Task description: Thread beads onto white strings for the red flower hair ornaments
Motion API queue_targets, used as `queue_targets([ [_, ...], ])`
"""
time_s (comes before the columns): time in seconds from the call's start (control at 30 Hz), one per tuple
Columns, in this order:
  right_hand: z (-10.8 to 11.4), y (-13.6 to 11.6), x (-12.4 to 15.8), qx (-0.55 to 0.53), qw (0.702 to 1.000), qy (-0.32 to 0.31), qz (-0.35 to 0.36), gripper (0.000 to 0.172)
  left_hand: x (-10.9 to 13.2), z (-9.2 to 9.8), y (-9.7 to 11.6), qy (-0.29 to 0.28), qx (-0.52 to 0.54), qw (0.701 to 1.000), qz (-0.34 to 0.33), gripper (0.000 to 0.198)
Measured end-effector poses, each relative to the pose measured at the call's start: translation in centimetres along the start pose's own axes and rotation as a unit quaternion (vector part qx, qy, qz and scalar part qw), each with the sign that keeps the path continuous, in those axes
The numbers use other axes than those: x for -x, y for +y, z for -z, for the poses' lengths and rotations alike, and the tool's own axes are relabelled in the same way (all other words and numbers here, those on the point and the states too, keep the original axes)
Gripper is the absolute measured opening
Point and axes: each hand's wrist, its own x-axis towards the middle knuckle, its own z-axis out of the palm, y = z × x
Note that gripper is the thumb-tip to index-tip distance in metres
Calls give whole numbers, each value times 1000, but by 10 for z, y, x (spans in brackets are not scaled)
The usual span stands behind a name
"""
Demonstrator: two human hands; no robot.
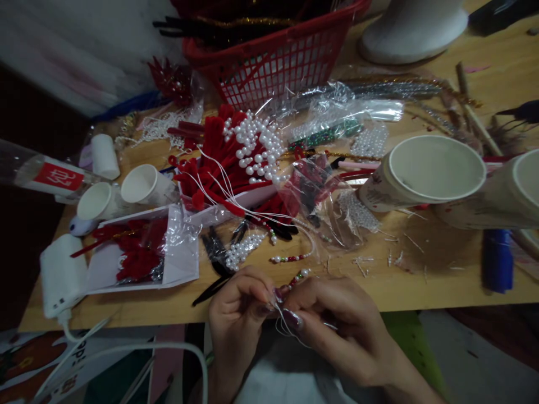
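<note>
Just off the table's front edge, my left hand (242, 317) and my right hand (341, 325) meet with their fingertips close together. Both pinch a thin white string (283, 324), whose loose loops hang below the fingers. A short strand of red, green and pearl beads (298, 279) shows just behind the right fingers; whether it belongs to this string is hard to see. Farther back lies another beaded strand (290, 258), with white cords (227, 191) running over red fuzzy stems (213, 151). A bag of pearl beads (244, 251) lies beyond my left hand.
A red basket (278, 62) stands at the back. Paper cups (435, 168) stand at right, others (141, 184) at left. An open white box (183, 258) holds red pieces near a white power strip (63, 275). Loose pearls (259, 143) and clear plastic bags (311, 191) crowd the middle.
</note>
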Motion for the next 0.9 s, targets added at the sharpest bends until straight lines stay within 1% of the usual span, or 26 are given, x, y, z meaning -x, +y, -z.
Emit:
queue_targets([
  [0.1,0,1,1,3,1000,0,3,12,1,0,0,9,-8,1000,3,23],
  [0.3,0,0,2,-1,1000,4,4,12,1,0,-2,-12,24,1000,0,17],
  [0.47,0,-2,0,-7,1000,0,-11,13,-1,-1,-1,5,-5,1000,-16,24],
  [0.6,0,-1,-1,-15,1000,0,-16,13,0,1,-1,-8,-7,1000,-21,23],
  [0.73,-1,0,-1,-12,1000,-7,-25,14,0,1,-4,-13,14,999,-32,22],
  [0.83,5,-8,2,40,999,-28,-2,12,-2,-1,-3,-4,63,997,-34,21],
  [0.9,13,-18,7,128,991,-41,27,11,-5,-2,-2,1,93,995,-40,18],
])
